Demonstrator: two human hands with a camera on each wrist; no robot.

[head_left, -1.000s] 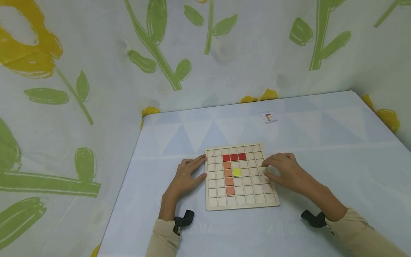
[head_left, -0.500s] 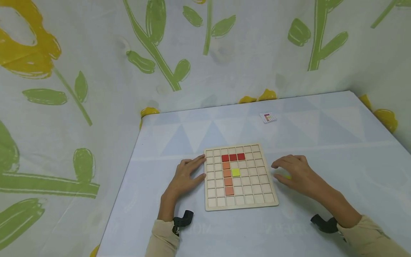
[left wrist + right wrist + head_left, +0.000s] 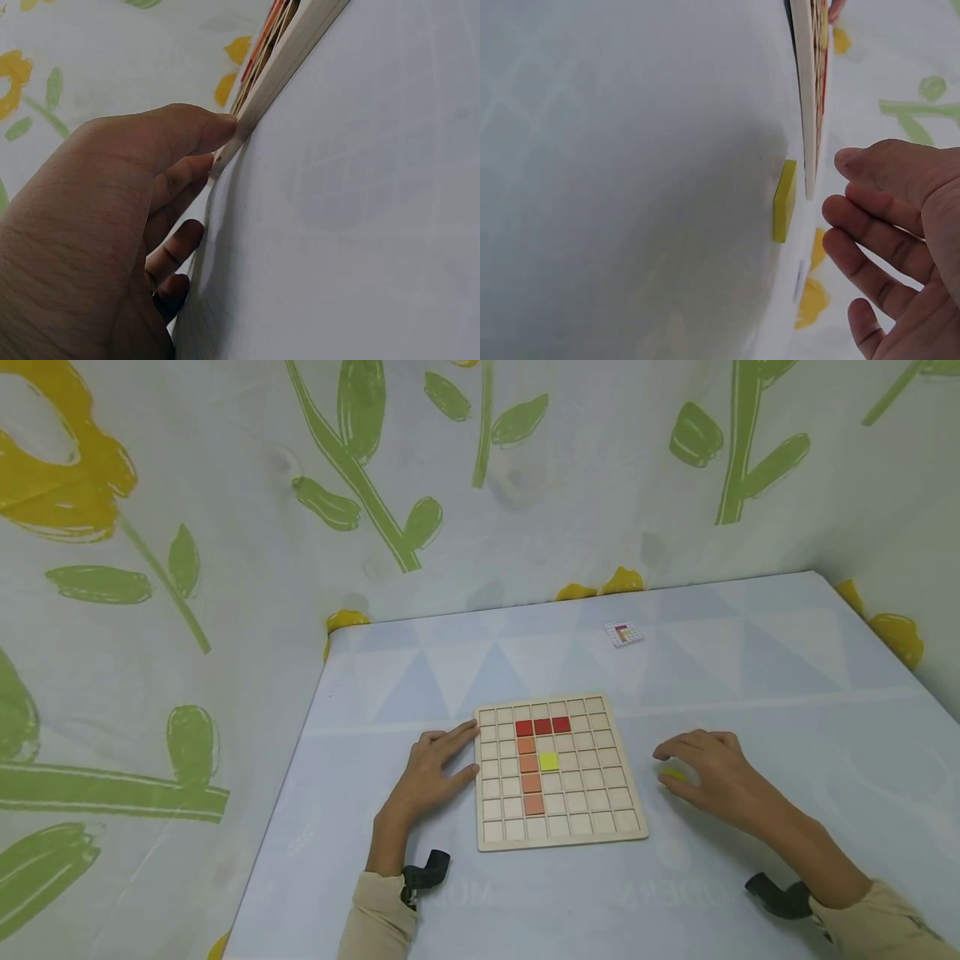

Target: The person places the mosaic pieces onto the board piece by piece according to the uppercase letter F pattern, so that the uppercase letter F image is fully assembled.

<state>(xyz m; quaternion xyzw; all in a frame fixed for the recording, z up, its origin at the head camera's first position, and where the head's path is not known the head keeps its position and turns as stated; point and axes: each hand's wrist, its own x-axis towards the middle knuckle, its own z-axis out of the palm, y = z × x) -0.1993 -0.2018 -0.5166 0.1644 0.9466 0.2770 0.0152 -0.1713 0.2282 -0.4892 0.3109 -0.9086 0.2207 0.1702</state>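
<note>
A square wooden grid board [image 3: 600, 822] lies on the table. Three red tiles [image 3: 542, 727] form a row on it, with a column of orange tiles [image 3: 529, 763] below and one yellow tile [image 3: 549, 762] beside the column. My left hand [image 3: 429, 781] touches the board's left edge with its thumb and fingertips, fingers extended. Right of the board, my right hand [image 3: 712, 772] hovers over a loose yellow tile [image 3: 784, 201], partly hidden behind it in the head view. In the right wrist view its relaxed fingers [image 3: 877, 225] stand apart from that tile.
A small card [image 3: 624, 633] printed with a coloured grid pattern lies farther back on the table [image 3: 787, 693]. Walls [image 3: 570, 518] with a flower print rise behind and to the left of it. Each wrist carries a black camera mount [image 3: 776, 895].
My right hand has moved right, from the board's right edge to the table beside it, and the loose yellow tile has come into sight. My left hand stays at the board's left edge.
</note>
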